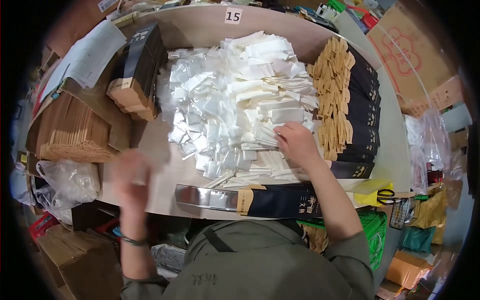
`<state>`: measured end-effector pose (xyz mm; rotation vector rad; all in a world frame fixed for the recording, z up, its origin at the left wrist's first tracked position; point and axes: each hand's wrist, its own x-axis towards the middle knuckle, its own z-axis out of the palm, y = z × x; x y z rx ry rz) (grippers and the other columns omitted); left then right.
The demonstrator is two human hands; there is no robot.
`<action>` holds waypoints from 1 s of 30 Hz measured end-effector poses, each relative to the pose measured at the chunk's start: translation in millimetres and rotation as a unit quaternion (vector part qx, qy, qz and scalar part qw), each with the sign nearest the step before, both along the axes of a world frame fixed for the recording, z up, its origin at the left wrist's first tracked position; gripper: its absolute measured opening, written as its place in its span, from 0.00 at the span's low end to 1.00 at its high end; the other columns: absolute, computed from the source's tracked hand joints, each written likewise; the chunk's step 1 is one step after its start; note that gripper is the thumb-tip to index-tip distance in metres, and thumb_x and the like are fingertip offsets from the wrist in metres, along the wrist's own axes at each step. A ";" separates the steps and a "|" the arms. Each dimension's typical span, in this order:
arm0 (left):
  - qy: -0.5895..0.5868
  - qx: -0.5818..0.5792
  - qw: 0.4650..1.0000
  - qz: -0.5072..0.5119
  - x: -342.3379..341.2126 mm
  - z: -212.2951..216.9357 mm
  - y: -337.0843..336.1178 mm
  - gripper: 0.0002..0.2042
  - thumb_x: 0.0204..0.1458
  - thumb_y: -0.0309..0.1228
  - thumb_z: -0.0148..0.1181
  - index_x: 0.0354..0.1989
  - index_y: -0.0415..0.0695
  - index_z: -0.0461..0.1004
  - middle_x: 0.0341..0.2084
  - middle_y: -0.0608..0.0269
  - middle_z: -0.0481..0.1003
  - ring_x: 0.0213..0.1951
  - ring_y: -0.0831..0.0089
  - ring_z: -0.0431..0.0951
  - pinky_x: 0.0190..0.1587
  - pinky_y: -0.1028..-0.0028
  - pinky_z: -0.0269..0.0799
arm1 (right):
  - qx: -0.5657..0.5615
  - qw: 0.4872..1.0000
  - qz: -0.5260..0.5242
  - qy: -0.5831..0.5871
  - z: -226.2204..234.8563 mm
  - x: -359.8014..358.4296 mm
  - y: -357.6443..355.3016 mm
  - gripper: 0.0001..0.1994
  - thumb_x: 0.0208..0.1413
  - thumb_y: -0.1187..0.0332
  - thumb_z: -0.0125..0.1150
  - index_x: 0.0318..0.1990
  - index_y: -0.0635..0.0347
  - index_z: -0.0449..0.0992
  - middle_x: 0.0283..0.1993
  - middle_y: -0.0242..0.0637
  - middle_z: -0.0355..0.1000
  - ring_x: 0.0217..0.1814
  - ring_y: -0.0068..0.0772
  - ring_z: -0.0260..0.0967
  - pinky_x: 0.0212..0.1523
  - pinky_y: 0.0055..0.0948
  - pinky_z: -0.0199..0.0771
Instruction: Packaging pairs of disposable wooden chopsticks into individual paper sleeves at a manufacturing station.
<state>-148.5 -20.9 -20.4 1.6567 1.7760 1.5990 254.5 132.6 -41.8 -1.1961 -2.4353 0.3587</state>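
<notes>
My right hand (296, 141) rests palm down on a heap of white paper packets (270, 100) in the middle of the table, fingers curled on the packets. My left hand (131, 176) is blurred above the table's left front part, fingers loosely apart, and I cannot make out anything in it. Beside it lies a spread of small clear plastic sachets (200, 110). A long dark blue sleeve with a tan end (250, 200) lies along the front edge, close to my chest.
A row of dark sleeves with tan tabs (350, 105) lines the right side. Another stack of dark sleeves (137, 70) stands at the back left, bundled wooden sticks (70, 132) left of it. Cardboard boxes, plastic bags and a green crate (375, 230) surround the table (200, 30).
</notes>
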 end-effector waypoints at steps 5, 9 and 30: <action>0.416 -0.086 0.861 0.280 -149.7 112.8 57.1 0.13 0.57 0.35 0.59 0.46 0.41 0.78 0.40 0.51 0.79 0.44 0.55 0.79 0.45 0.64 0.74 | 0.039 0.994 0.016 -0.096 -17.8 -11.0 14.0 0.03 0.52 0.73 0.57 0.28 0.60 0.75 0.32 0.42 0.74 0.38 0.49 0.73 0.39 0.44 0.74; 0.466 -0.252 0.825 0.196 -211.4 101.1 67.8 0.15 0.57 0.35 0.56 0.50 0.43 0.77 0.39 0.46 0.79 0.44 0.46 0.78 0.44 0.58 0.74 | -0.018 0.991 -0.119 -0.061 9.3 -25.0 -7.5 0.06 0.49 0.68 0.60 0.31 0.60 0.75 0.30 0.44 0.73 0.36 0.49 0.73 0.38 0.44 0.73; 0.505 -0.225 0.814 0.178 -199.7 105.4 95.8 0.11 0.56 0.30 0.53 0.40 0.36 0.77 0.36 0.37 0.77 0.42 0.42 0.77 0.43 0.55 0.72 | -0.069 0.992 0.102 -0.015 6.6 -111.5 -135.2 0.07 0.54 0.69 0.64 0.39 0.59 0.75 0.36 0.41 0.72 0.39 0.46 0.73 0.34 0.41 0.74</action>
